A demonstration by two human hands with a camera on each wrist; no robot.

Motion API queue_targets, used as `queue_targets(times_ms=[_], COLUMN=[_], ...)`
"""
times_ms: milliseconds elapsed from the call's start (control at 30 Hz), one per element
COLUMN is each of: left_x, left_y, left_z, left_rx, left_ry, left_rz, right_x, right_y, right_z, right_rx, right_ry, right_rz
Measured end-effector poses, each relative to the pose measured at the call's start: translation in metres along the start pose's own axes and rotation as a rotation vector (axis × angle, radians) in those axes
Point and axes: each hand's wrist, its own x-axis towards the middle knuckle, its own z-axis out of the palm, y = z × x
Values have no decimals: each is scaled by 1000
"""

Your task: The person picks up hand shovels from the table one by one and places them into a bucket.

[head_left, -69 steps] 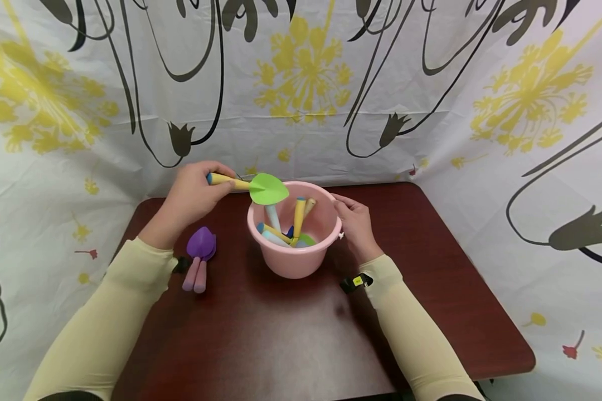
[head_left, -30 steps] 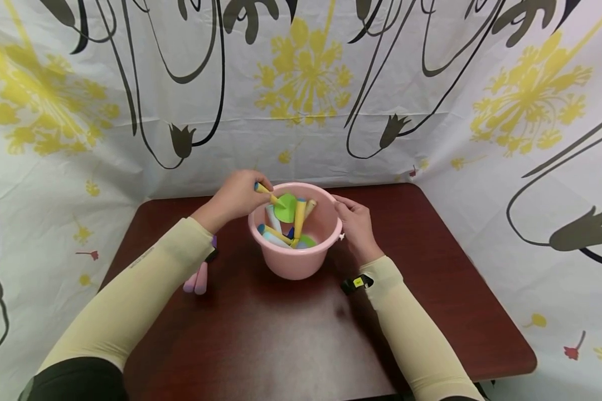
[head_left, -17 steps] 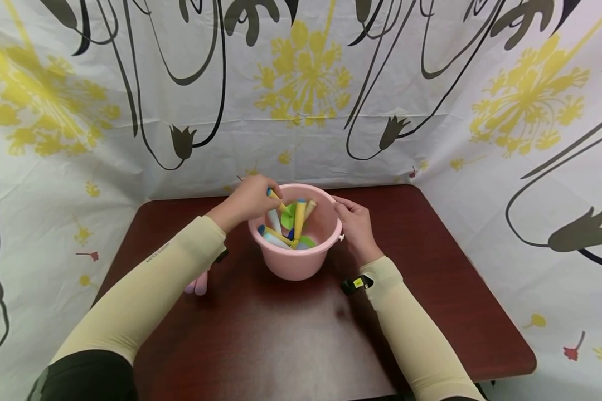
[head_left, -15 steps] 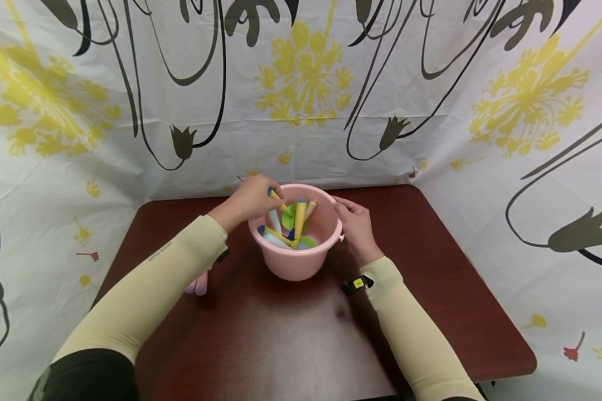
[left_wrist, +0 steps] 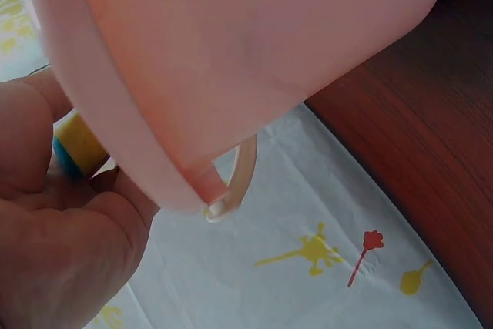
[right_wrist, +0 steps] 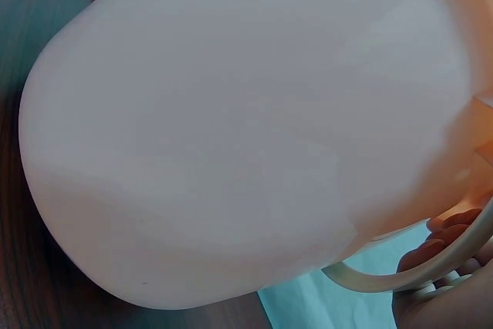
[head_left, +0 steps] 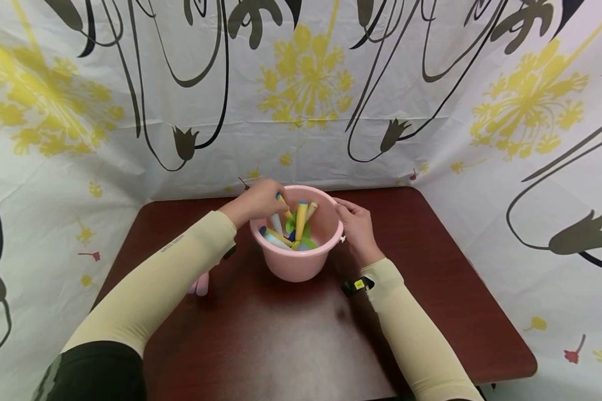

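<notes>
In the head view a pink bucket [head_left: 295,268] stands at the back of the table. My left hand [head_left: 262,199] reaches over its left rim and grips a toy shovel by its yellow, blue-tipped handle [left_wrist: 83,144]. The shovel's green blade [head_left: 290,224] points down inside the bucket, partly behind another handle. My right hand [head_left: 357,225] holds the bucket's right rim; in the right wrist view its curled fingers [right_wrist: 443,246] show at the rim, beside the cream bail handle [right_wrist: 431,276]. Several other toy tools lie inside, among them one with an upright yellow handle [head_left: 301,220].
Left of the bucket, two pink handles [head_left: 202,284] lie on the dark red table [head_left: 261,345], the rest of those tools hidden by my left sleeve [head_left: 180,262]. A white patterned cloth [head_left: 301,150] hangs close behind the table and along both sides.
My left hand has carried the green shovel rightward and down, from above the bucket's left rim to inside it. The left sleeve now covers the purple blades. My right hand stays at the rim.
</notes>
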Motion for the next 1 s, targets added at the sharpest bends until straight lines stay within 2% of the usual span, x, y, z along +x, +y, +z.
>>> queue_targets(times_ms=[133,333,533,767,1000], left_x=[7,11,14,15,17], left_y=[-1,-4,-2,-5,-4], left_z=[7,11,15,14,13], left_rx=[41,40,50,57,117], left_ry=[-4,-43,-66,-122,-198], left_rz=[2,41,53,82,114], right_x=[0,1,0,0,1], right_y=[1,1,1,1,1], right_z=[0,0,0,1,1], right_rx=[9,22,21,26,15], right_ry=[-1,-1,4,0,-3], right_rz=[3,-7,6,-1,-7])
